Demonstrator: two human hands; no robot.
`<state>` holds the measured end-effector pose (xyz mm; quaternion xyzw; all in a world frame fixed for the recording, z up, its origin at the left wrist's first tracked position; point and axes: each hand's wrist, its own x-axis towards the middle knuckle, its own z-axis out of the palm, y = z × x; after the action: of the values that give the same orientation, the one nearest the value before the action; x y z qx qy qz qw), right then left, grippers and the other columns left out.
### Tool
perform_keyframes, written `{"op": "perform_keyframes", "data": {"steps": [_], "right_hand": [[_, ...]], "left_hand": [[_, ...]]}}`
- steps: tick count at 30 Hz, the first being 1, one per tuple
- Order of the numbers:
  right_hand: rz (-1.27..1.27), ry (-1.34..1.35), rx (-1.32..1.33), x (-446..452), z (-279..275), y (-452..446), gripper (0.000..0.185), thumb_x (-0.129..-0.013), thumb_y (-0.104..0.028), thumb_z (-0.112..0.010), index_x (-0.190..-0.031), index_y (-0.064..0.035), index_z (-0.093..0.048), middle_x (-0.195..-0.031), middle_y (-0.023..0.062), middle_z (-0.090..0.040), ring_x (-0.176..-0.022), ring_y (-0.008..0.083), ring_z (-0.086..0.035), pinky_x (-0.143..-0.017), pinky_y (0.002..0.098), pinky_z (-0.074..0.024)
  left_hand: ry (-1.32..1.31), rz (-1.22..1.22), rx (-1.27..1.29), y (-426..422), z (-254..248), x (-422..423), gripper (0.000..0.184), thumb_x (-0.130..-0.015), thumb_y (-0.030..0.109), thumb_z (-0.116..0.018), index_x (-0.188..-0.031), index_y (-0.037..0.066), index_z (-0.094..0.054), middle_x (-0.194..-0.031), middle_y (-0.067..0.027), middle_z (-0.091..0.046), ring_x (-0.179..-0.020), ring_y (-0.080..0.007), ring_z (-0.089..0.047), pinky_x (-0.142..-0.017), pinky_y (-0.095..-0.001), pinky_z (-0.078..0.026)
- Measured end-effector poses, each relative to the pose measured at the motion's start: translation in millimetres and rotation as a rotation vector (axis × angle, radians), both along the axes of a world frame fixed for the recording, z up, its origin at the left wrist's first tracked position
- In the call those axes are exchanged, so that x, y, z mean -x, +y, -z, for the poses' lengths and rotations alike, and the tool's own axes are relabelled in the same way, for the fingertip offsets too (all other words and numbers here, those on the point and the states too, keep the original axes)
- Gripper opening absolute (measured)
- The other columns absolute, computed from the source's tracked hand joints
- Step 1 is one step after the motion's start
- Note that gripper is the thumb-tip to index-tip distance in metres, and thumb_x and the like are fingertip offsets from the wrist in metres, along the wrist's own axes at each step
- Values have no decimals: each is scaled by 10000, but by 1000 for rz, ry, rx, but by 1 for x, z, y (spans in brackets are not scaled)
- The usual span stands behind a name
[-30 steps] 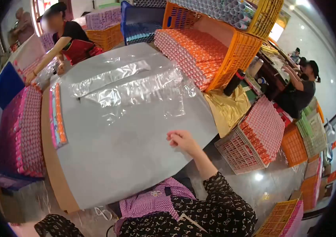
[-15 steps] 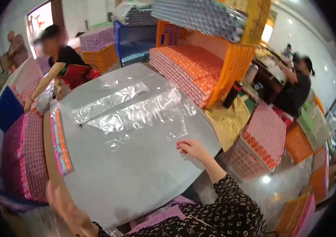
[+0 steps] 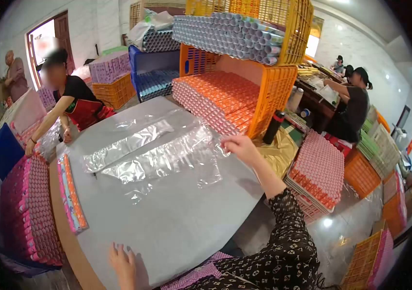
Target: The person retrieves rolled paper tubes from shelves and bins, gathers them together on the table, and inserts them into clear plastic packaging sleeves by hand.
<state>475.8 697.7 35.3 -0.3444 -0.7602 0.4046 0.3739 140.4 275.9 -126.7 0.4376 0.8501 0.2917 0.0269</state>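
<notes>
Several clear plastic bags lie flat and overlapping on the grey-covered table. My right hand is at the right end of these bags, thumb and fingers pinched at the film's edge. Low on the near left side of the table, my left hand is held with its fingers apart and holds nothing. Beyond it, a small row of patterned paper rolls in orange, light blue and pink lies along the left edge of the table.
A co-worker leans over the far left corner, reaching to a bin of pink rolls. Orange crates packed with rolls stand at the back. A black bottle and stacked red-patterned rolls are at the right.
My right hand has moved forward from the bare table to the bags' right end. My left hand has come from beyond the left edge to over the table. The view has shifted.
</notes>
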Motion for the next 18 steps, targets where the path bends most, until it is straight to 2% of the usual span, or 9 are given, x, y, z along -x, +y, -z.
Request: {"op": "perform_keyframes", "data": {"steps": [5, 6, 7, 9, 11, 13, 15, 16, 18], "right_hand": [[47, -199, -196, 12, -58, 10, 192, -885, -99, -603, -1010, 7, -703, -833, 50, -684, -756, 83, -617, -699, 248, -501], [13, -191, -403, 14, -57, 31, 200, -862, -120, -628, -1004, 4, -698, -838, 99, -700, -764, 154, -656, -718, 300, -518], [15, -190, -411, 18, -70, 41, 200, -862, -120, -628, -1004, 4, -698, -838, 99, -700, -764, 154, -656, -718, 300, -518], [64, -204, -673, 30, -95, 64, 211, -864, -184, -601, -966, -30, -703, -895, 197, -691, -845, 327, -685, -757, 402, -525], [135, -209, -924, 39, -128, 99, 214, -848, -137, -642, -994, 12, -689, -933, 180, -708, -867, 324, -686, -771, 368, -528], [236, -314, -1023, 45, -178, 118, 201, -848, -138, -632, -990, -14, -705, -942, 187, -706, -871, 336, -684, -777, 384, -534], [398, -371, -1213, 47, -215, 153, 209, -843, -152, -619, -991, -42, -719, -945, 201, -699, -874, 360, -679, -770, 423, -539], [471, -337, -1218, 47, -233, 166, 220, -840, -164, -614, -992, -48, -724, -945, 197, -700, -875, 365, -677, -779, 433, -538], [621, -344, -1281, 45, -266, 184, 232, -846, -186, -595, -984, -61, -734, -936, 190, -704, -873, 367, -676, -799, 446, -536]], "left_hand": [[54, 22, -41, 14, 34, -11, 416, -842, 196, -651, -1196, -13, -587, -1409, -266, -442, -1312, -439, -386, -1092, -533, -278], [84, 11, -46, 15, 41, -9, 406, -835, 187, -652, -1186, -9, -591, -1414, -261, -439, -1309, -439, -388, -1094, -536, -271], [85, 12, -54, 17, 43, -11, 406, -835, 187, -652, -1186, -9, -591, -1414, -261, -439, -1309, -439, -388, -1094, -536, -271], [186, -73, -45, 19, 44, -21, 373, -852, 171, -621, -1179, -5, -588, -1404, -268, -453, -1300, -426, -412, -1083, -529, -291], [163, -92, -22, 22, 36, -28, 381, -852, 168, -615, -1191, -4, -584, -1410, -264, -449, -1310, -428, -399, -1088, -536, -273], [138, -111, 4, 21, 7, -40, 390, -852, 164, -610, -1202, -4, -579, -1416, -260, -446, -1319, -429, -386, -1094, -544, -255], [184, -90, 208, 28, -44, -57, 373, -993, 225, -506, -1274, -11, -577, -1374, -236, -511, -1250, -410, -472, -1071, -480, -357], [177, -89, 212, 30, -41, -57, 373, -993, 225, -506, -1274, -11, -577, -1374, -236, -511, -1250, -410, -472, -1071, -480, -357], [127, -90, 238, 28, -26, -50, 419, -1003, 292, -478, -1286, -1, -573, -1435, -231, -455, -1327, -418, -375, -1119, -516, -264]]}}
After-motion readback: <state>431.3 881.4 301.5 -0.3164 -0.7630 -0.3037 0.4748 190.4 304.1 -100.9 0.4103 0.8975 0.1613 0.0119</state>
